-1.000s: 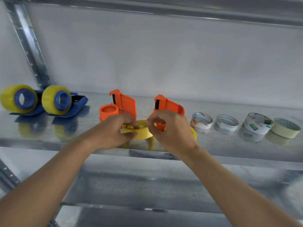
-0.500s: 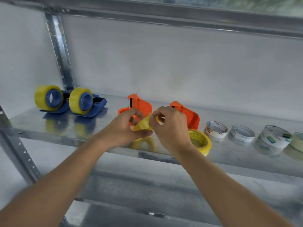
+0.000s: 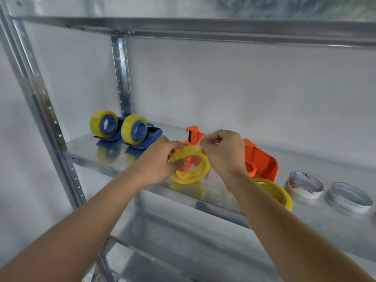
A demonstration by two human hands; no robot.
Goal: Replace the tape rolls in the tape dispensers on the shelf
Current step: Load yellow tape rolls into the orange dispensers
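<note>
My left hand [image 3: 156, 161] grips a yellow tape roll [image 3: 193, 169] by its left rim, holding it tilted just above the metal shelf [image 3: 114, 157]. My right hand [image 3: 223, 153] pinches the loose tape end at the roll's top. Behind the hands stand two orange dispensers: one [image 3: 193, 133] mostly hidden by my hands, the other [image 3: 260, 161] to the right with an empty hub. A second yellow roll [image 3: 274, 192] lies flat on the shelf under my right wrist. Two blue dispensers [image 3: 150, 137] at the left each carry a yellow roll [image 3: 103, 124].
Two whitish used rolls [image 3: 304, 187] [image 3: 348, 197] lie flat on the shelf at the right. A perforated steel upright [image 3: 50, 119] runs down the left, another [image 3: 122, 78] stands at the back. An upper shelf beam [image 3: 203, 31] crosses overhead; a lower shelf [image 3: 183, 251] sits beneath.
The view has swung left and upward. The yellow roll has turned from flat to tilted on edge in my left hand, and my right hand now pulls its end up.
</note>
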